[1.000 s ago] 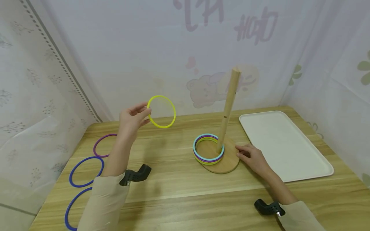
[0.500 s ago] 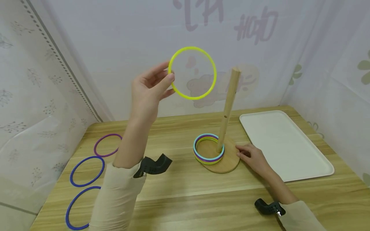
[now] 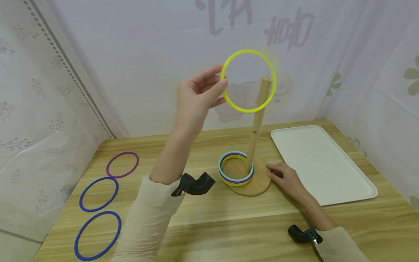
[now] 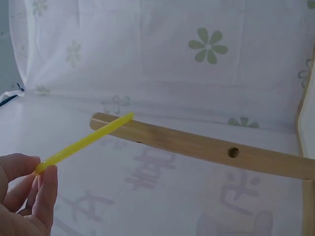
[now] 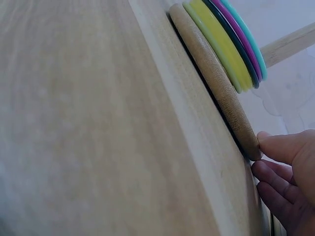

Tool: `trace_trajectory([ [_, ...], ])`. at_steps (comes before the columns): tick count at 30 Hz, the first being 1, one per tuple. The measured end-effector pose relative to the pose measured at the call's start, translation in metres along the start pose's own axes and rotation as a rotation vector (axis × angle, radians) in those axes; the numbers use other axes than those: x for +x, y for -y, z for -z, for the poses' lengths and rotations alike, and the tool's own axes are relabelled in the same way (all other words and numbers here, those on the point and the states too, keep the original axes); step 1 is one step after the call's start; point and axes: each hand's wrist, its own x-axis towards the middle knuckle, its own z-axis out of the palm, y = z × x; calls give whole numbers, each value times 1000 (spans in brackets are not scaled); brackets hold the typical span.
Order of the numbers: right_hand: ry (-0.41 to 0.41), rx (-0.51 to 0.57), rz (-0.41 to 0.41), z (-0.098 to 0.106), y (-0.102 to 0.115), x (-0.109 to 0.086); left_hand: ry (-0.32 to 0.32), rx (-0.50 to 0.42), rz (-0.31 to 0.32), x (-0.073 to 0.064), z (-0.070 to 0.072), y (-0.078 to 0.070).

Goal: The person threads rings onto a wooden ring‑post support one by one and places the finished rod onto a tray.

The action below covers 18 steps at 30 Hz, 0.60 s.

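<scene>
My left hand [image 3: 202,92] pinches a thin yellow ring [image 3: 248,51] between thumb and fingers, held up high by its left side. In the head view the ring overlaps the top of a wooden post [image 3: 256,125]; in the left wrist view the yellow ring [image 4: 81,145] crosses near the post's tip. The post rises from a round wooden base [image 3: 262,180], where several stacked rings [image 5: 231,44] in green, yellow, dark, purple and turquoise lie around it. My right hand [image 3: 288,181] holds the base's right edge, thumb [image 5: 278,147] against its rim and fingers beside it.
On the table's left lie a purple ring [image 3: 109,164] and two blue rings, one blue ring [image 3: 80,198] farther back and another blue ring [image 3: 76,245] nearer the front. A white tray [image 3: 324,163] stands right of the base. Printed curtains [image 3: 147,72] enclose the table's back and sides.
My left hand has lifted the yellow ring and carried it rightward, from over the table's back left to the post's top. The right hand and the base have stayed put.
</scene>
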Motion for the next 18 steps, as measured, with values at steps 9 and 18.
trace_trajectory([
  [9, -5, 2, 0, 0, 1, 1, 13, 213, 187, 2, 20, 47],
  [18, 0, -8, -13, 0, 2, 0, 214, 616, 333, -2, 48, 107],
])
